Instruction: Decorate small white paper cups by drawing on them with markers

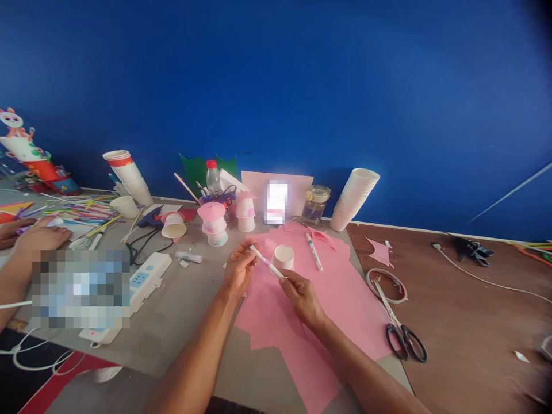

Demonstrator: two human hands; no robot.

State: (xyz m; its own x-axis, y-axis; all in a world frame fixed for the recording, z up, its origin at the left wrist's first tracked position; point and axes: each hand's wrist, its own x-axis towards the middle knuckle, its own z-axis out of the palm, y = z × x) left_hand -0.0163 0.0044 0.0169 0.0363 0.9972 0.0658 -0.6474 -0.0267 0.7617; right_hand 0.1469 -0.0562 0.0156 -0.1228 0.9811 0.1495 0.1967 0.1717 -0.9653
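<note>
Blue wall [276,103] backed the bench; it looked flat and smooth. Grey table [176,305] below it, matte. On this lay pink paper [345,299], a thin sheet with straight-cut sides and angular corners. At the back, a tall stack of cups [353,198] leaned right, ribbed by its nested rims. Scissors [394,317] with black looped handles lay at the sheet's right edge, their steel blades reaching into the ring of a tape roll [403,293].

Left hand [239,267]: fingertips pinched the upper end of a marker [266,261]. Right hand [302,296]: thumb and fingers gripped its lower end. The marker was thus held aslant between both hands, above the pink paper and just in front of a round-mouthed white paper cup [283,256]. Whether the cap was on could not be told.

Judgement on technique: if a cap was being worked, a straight pull along the barrel, without twisting sideways, seemed best, with the tip kept off cup and sheet to avoid stray ink. Barrel: slim, white, apparently hard plastic, with a narrow purple band.
</note>
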